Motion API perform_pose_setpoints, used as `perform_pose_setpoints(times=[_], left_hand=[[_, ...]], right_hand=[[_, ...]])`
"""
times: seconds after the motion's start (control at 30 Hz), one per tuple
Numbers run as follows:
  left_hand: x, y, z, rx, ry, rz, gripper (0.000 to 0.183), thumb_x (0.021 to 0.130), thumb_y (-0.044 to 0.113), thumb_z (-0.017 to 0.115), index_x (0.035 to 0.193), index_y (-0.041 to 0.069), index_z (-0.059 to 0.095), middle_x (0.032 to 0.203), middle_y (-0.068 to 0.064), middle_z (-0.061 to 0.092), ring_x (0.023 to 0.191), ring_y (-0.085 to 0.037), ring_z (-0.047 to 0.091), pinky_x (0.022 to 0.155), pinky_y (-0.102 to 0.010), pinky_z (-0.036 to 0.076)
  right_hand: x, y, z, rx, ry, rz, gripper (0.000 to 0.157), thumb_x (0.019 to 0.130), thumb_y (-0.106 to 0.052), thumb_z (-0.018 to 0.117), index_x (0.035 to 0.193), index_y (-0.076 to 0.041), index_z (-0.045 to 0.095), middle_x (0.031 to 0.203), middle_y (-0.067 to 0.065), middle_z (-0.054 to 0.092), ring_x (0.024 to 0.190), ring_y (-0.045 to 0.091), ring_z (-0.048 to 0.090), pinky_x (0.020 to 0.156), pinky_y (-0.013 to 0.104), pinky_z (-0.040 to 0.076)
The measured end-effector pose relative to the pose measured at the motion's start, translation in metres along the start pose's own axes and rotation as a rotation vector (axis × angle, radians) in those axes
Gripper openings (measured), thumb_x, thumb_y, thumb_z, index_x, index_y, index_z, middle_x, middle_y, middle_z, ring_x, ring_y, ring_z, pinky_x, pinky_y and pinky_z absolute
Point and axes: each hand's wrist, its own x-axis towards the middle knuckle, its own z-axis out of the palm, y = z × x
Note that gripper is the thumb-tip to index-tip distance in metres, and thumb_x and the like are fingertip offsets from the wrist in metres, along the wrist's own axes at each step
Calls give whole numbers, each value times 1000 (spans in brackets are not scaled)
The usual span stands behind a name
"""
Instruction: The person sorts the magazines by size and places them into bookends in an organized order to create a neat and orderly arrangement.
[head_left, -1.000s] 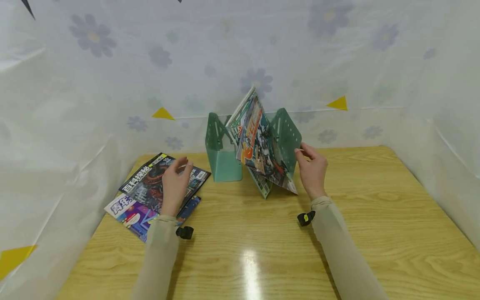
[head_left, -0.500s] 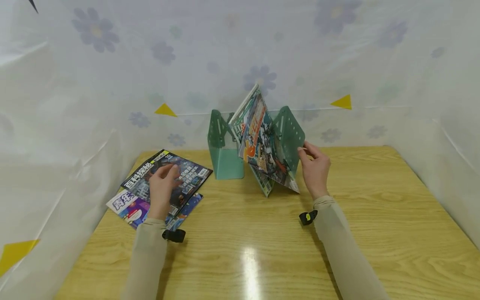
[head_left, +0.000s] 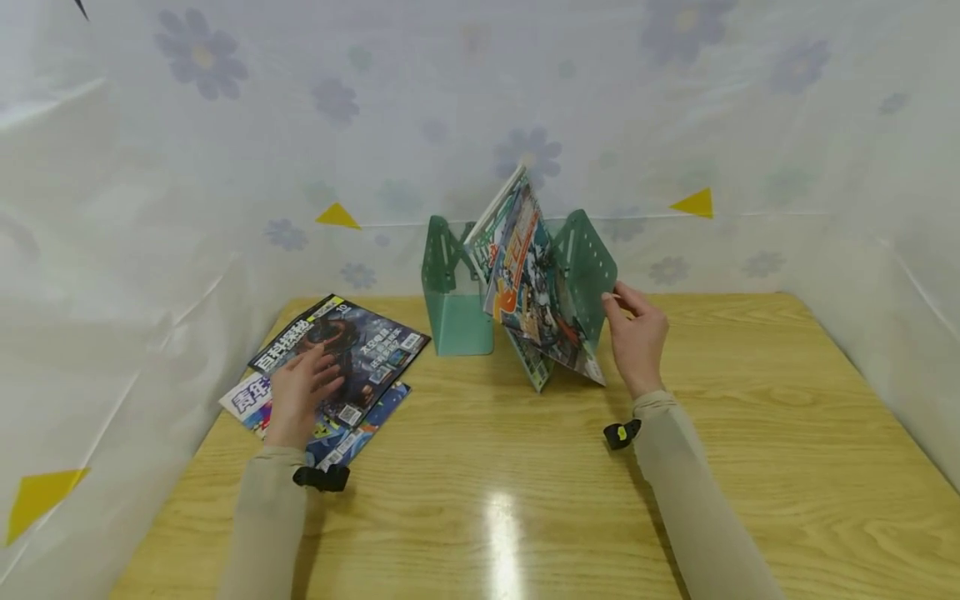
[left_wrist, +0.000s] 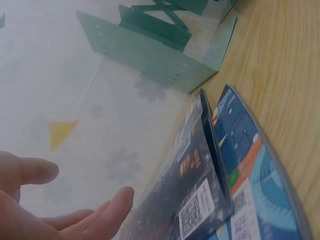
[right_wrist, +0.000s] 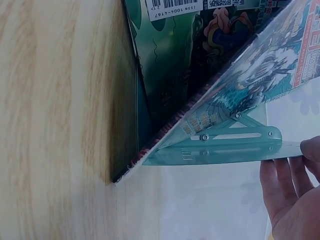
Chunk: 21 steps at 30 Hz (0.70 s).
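Note:
My right hand pinches the edge of the right upright of a green expandable bookend; the right wrist view shows thumb and fingers on either side of that plate. Several magazines lean at a slant inside the bookend, the front one with its lower corner splayed out over the table. My left hand is over the pile at the left, fingers loosely spread and holding nothing. On that pile a dark-covered magazine overlaps a colourful purple-and-blue one. The left wrist view shows the hand apart from the dark magazine.
The bookend's left upright and its flat base stand at the back of the wooden table. A flower-patterned sheet hangs behind and at both sides. Yellow triangles mark the sheet.
My left hand has moved left and toward me across the magazine pile, and its fingers have spread. The right hand keeps its hold on the bookend. The view has shifted slightly.

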Motion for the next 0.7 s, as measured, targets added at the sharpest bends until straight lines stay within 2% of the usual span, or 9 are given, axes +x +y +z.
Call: perform_pose_setpoints(times=[0.1, 0.17, 0.3, 0.4, 0.6, 0.7], left_hand=[[0, 2, -5, -24, 47, -17, 69, 101, 30, 56, 152, -4, 26, 144, -25, 39, 111, -25, 60, 88, -32, 55], [0, 3, -9, -36, 71, -34, 71, 101, 29, 56, 154, -3, 21, 147, -25, 33, 118, -29, 55, 91, -34, 54], [-2, 7, -17, -58, 105, -75, 78, 101, 30, 54, 157, 2, 6, 158, -21, 13, 137, -36, 35, 101, -38, 47], [-2, 9, -21, -82, 123, -98, 82, 101, 29, 53, 158, 5, -2, 162, -17, 1, 143, -37, 22, 103, -39, 44], [0, 8, -26, -63, 190, -147, 81, 99, 31, 57, 159, 7, 7, 162, -9, 6, 142, -34, 25, 98, -37, 49], [1, 6, -28, -28, 208, -150, 79, 99, 32, 56, 158, 7, 10, 161, -9, 9, 140, -32, 26, 98, -39, 49]], right_hand=[[1, 1, -1, -6, 0, 1, 38, 97, -26, 65, 132, -9, 64, 124, 11, 66, 105, 22, 63, 73, 16, 50], [1, 1, 0, -14, -1, 1, 37, 98, -23, 65, 132, -8, 64, 124, 11, 65, 106, 23, 62, 74, 15, 50], [0, 1, 1, -32, -1, 0, 36, 98, -14, 63, 132, -2, 62, 126, 16, 64, 108, 30, 61, 73, 14, 48], [0, 1, 2, -30, 1, 3, 36, 98, -13, 62, 132, -1, 61, 126, 17, 63, 108, 32, 61, 72, 14, 47], [1, 0, 1, -16, 7, -3, 36, 98, -24, 65, 131, -9, 65, 125, 11, 65, 106, 24, 63, 71, 15, 49], [1, 0, 0, -10, 11, -13, 37, 97, -26, 65, 130, -10, 66, 124, 9, 66, 104, 20, 63, 70, 16, 49]])
